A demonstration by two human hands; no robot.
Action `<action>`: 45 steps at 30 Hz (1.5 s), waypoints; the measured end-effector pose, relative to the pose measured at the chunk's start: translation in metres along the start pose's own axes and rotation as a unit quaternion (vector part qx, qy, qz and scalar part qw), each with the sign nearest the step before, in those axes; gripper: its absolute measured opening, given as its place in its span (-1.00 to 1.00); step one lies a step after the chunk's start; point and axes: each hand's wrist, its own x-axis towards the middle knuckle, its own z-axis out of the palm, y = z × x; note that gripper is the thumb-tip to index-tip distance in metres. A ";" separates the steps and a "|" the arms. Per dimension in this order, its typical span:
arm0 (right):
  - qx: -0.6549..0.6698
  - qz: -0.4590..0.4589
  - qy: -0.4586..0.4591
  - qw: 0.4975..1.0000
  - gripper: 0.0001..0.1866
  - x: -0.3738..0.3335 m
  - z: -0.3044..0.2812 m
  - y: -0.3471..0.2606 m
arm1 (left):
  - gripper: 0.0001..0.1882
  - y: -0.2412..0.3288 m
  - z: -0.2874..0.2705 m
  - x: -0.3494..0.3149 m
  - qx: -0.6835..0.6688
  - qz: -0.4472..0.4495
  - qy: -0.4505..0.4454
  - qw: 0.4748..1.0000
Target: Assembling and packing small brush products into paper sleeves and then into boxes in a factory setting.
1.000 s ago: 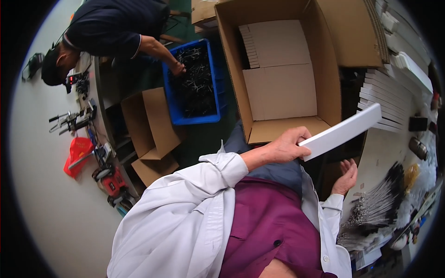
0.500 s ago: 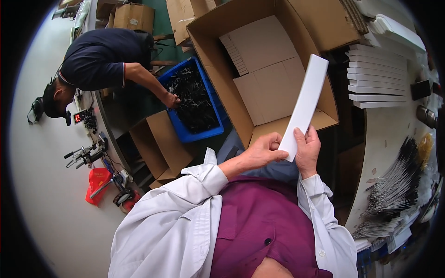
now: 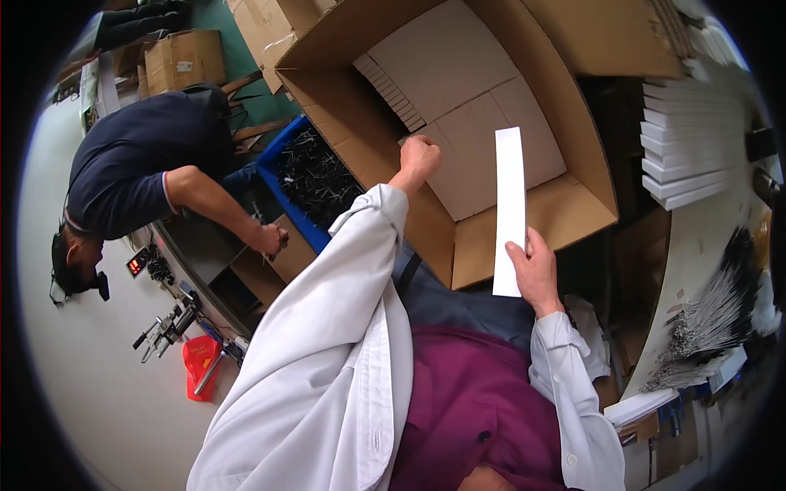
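Observation:
My right hand (image 3: 536, 274) grips a long, narrow white carton (image 3: 508, 204) near its lower end and holds it up in front of the large cardboard box (image 3: 577, 209). My left hand (image 3: 421, 159) reaches into that box, its fingers curled closed, beside the row of narrow carton ends (image 3: 391, 92). Whatever those fingers may hold is hidden. Pale flat cardboard or carton faces (image 3: 467, 123) fill most of the box's inside.
At the left a co-worker (image 3: 147, 155) bends over, one hand beside a blue bin (image 3: 270, 164) of thin black-and-metal pieces. Stacked white cartons (image 3: 684, 147) and a bundle of thin metal rods (image 3: 708, 319) lie on the right-hand table (image 3: 655, 335).
My left hand has let go of the white carton and moved up and left into the box. The carton is now more upright. The co-worker's hand has left the blue bin.

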 end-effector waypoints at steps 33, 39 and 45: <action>0.044 0.160 -0.066 0.984 -0.57 0.082 0.072 0.028 | -0.59 -0.073 0.053 0.121 0.093 -0.069 0.106 0.988; 0.058 0.149 -0.063 0.985 -0.57 0.084 0.071 0.026 | -0.61 -0.079 0.053 0.120 0.108 -0.034 0.125 0.986; 0.062 0.146 -0.059 0.986 -0.57 0.085 0.072 0.030 | -0.57 -0.078 0.055 0.119 0.106 -0.041 0.132 0.985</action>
